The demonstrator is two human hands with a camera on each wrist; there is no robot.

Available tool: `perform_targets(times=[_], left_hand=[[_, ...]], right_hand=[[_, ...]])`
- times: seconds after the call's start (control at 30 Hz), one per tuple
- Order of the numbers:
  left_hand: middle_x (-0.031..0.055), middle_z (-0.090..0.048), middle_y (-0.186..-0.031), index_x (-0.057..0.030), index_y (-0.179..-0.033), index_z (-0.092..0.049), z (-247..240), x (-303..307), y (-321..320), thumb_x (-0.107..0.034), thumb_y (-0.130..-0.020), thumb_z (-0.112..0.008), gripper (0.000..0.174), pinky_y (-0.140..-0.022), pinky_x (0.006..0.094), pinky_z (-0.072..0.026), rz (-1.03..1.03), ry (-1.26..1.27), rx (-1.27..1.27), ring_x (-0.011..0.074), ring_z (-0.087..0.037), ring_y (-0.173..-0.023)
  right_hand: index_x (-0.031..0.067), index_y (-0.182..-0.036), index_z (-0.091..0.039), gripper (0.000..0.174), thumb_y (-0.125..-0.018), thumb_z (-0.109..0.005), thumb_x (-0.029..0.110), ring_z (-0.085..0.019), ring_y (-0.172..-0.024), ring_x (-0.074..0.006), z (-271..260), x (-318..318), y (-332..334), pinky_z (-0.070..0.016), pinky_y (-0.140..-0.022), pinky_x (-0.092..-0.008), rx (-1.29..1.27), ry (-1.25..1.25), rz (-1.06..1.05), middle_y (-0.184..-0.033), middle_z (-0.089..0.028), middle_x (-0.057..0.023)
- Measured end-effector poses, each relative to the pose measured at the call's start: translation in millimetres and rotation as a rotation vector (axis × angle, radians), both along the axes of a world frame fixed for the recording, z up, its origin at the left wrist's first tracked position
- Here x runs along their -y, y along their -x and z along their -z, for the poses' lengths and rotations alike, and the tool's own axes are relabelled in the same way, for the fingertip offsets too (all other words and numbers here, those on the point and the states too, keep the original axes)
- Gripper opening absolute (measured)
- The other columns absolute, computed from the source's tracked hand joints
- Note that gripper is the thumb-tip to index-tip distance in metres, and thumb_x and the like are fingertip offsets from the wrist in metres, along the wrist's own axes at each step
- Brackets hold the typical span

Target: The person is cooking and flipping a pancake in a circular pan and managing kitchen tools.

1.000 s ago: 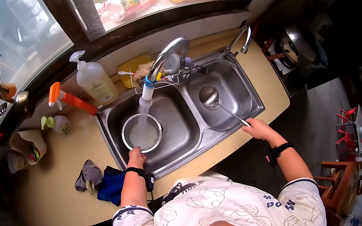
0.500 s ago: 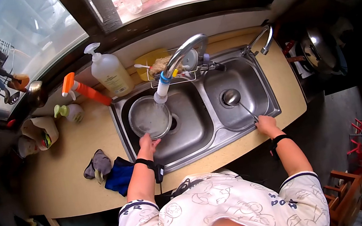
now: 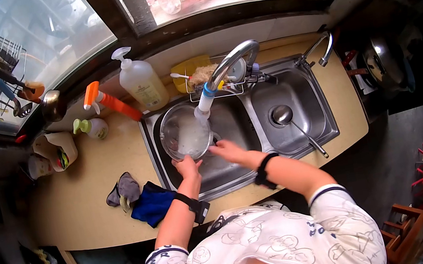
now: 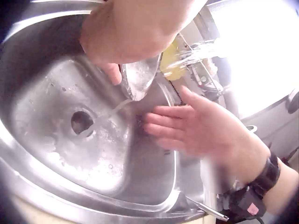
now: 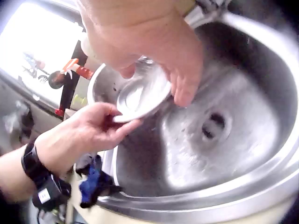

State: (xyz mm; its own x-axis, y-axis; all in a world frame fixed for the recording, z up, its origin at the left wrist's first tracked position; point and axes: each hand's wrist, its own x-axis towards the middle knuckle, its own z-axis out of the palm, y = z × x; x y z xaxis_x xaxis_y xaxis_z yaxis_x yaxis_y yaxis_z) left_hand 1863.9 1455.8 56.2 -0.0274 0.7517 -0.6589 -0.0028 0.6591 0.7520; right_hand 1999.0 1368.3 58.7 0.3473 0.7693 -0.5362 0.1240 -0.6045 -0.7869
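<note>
My left hand [image 3: 188, 169] pinches the near rim of a round metal bowl [image 3: 184, 130] over the left basin, thumb and fingers on either side of the edge in the right wrist view. The bowl is tilted and a thin stream runs from it towards the drain [image 4: 83, 123]. Water falls into it from the tap's spray head [image 3: 202, 112]. Close by the bowl's right side, my right hand [image 4: 191, 123] has its fingers extended and holds nothing. A metal ladle [image 3: 282, 114] lies in the right basin, its handle over the front rim.
Left of the sink [image 3: 219, 191] lie a blue cloth [image 3: 153, 204] and a grey cloth [image 3: 126, 187]. A pump bottle [image 3: 142, 84], an orange spray bottle [image 3: 119, 106] and a wire rack [image 3: 232, 88] stand behind. The curved tap [image 3: 234, 54] arches over the left basin.
My right hand has let go of the ladle and moved left to beside the bowl. The ladle now rests in the right basin. In my left hand, the bowl has tipped further.
</note>
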Motion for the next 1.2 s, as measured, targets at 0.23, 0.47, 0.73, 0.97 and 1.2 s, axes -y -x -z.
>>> perform_targets(times=[0.23,0.47,0.73,0.97,1.2], left_hand=[[0.0126,-0.057,-0.099,-0.0011,-0.107,-0.049,-12.7,13.7,-6.5,0.0,-0.076,-0.049,0.031,-0.051,0.0305,-0.0522,-0.102,0.049,0.128,0.0207,-0.059,-0.077],[0.0108,-0.055,-0.102,0.0002,-0.113,-0.046,-40.1,13.0,5.6,-0.002,-0.077,-0.048,0.036,-0.05,0.0293,-0.0535,-0.112,-0.064,0.025,0.0207,-0.058,-0.078],[0.0093,-0.055,-0.101,-0.0038,-0.118,-0.043,-17.3,5.4,2.7,-0.005,-0.081,-0.049,0.038,-0.052,0.0298,-0.0531,-0.115,-0.121,0.113,0.0202,-0.058,-0.078],[0.0094,-0.054,-0.102,-0.008,-0.118,-0.042,-44.2,-1.7,5.5,-0.006,-0.082,-0.048,0.036,-0.05,0.0314,-0.052,0.111,0.019,0.047,0.0193,-0.056,-0.077],[0.0133,-0.058,-0.095,0.0,-0.111,-0.046,-29.9,-10.6,12.4,-0.009,-0.082,-0.047,0.031,-0.049,0.0315,-0.0529,0.198,0.013,0.016,0.0235,-0.061,-0.071]], right_hand=[[0.006,-0.078,-0.057,0.017,-0.079,-0.062,0.023,-0.047,-0.048,-0.0128,-9.1,-53.5,71.9,-0.0363,-0.042,-0.0257,-0.748,0.054,0.725,-0.062,-0.054,-0.0018],[-0.0022,-0.094,-0.061,0.027,-0.071,-0.065,0.011,-0.059,-0.071,-0.0186,56.8,-77.8,25.4,-0.0444,-0.06,-0.0358,-0.322,-0.078,0.524,-0.082,-0.062,-0.0092],[-0.0007,-0.093,-0.06,0.027,-0.07,-0.068,0.012,-0.058,-0.077,-0.0196,19.5,-65.6,72.5,-0.0471,-0.068,-0.033,-0.732,-0.138,0.797,-0.088,-0.062,-0.0077],[-0.0067,-0.083,-0.062,0.021,-0.068,-0.065,0.008,-0.062,-0.07,-0.0193,17.8,-70.9,3.0,-0.0473,-0.056,-0.0351,0.276,-0.028,0.482,-0.075,-0.065,-0.0104],[-0.0076,-0.087,-0.059,0.024,-0.072,-0.064,0.01,-0.058,-0.064,-0.0228,17.9,-50.9,62.7,-0.0462,-0.057,-0.0359,-0.462,0.025,0.725,-0.078,-0.062,-0.0148]])
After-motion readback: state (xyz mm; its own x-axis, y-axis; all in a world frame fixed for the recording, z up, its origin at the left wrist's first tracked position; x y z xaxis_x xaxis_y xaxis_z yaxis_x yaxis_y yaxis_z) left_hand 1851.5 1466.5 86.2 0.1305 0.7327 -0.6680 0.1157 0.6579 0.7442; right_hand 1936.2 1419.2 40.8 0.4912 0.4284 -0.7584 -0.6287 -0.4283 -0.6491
